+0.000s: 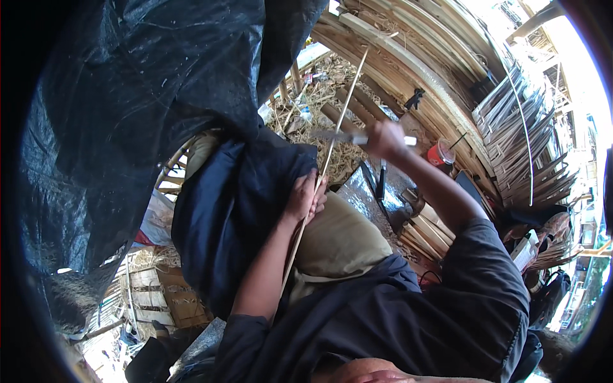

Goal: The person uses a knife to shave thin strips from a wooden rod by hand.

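My left hand (306, 199) is closed around a long, thin, pale strip of wood or bamboo (345, 110), over my lap. The strip slants from beside my left forearm up past my knees to the far side. In my right hand (387, 140) is a knife (338, 136), gripped by its handle, whose pale end shows past my fist. Its blade points left and crosses the strip beyond my left hand; motion smears it, and I cannot tell whether it touches. Dark cloth (242, 204) covers one leg, khaki trousers (345, 239) the other.
A black plastic sheet (147, 83) hangs at the left. Long wooden slats (408, 54) are stacked at the far right. Near my right arm are a black-handled tool (382, 183), a red container (440, 154) and split sticks (426, 233). Shavings (325, 83) litter the ground.
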`<state>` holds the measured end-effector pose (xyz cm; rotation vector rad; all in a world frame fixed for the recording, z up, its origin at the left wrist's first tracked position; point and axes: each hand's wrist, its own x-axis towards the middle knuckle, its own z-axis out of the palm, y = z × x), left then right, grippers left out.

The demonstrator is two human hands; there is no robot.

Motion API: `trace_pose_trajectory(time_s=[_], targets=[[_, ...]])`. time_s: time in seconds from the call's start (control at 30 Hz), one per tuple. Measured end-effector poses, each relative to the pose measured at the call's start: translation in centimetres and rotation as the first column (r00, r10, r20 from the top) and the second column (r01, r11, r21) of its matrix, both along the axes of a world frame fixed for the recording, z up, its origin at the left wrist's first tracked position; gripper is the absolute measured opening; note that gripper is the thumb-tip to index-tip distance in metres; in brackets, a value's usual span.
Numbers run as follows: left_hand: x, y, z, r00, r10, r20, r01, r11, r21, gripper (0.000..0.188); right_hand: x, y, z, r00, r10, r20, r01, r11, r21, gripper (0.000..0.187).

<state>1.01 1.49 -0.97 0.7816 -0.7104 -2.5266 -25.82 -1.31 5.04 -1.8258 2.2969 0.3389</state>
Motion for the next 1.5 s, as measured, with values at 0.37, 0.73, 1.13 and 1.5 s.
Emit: trace_pose_trajectory(time_s=[0.37,0.73,1.13,1.5], targets=[[-0.1,-1.5,-0.7,0.997,0.014,-0.080,-0.002,0.990,0.140,0.034,2.7,0.0,-3.6,0.981,0.105,0.163,-0.085,0.989,-0.121,0.010],[0.5,-1.4,-0.8,0.999,0.029,-0.045,-0.024,0.994,0.103,0.035,-0.8,-4.1,-2.1,1.000,-0.023,0.005,0.024,0.996,-0.085,0.024],[0.7,-1.6,-2.0,0.992,0.042,-0.117,-0.027,0.992,0.126,0.035,1.3,-2.7,-6.1,0.993,0.072,0.098,-0.063,0.993,-0.098,0.024],[-0.5,-1.2,-1.7,0.992,0.119,-0.036,-0.111,0.978,0.178,0.036,0.9,-5.6,-8.1,0.936,0.345,0.062,-0.349,0.934,0.070,0.019]])
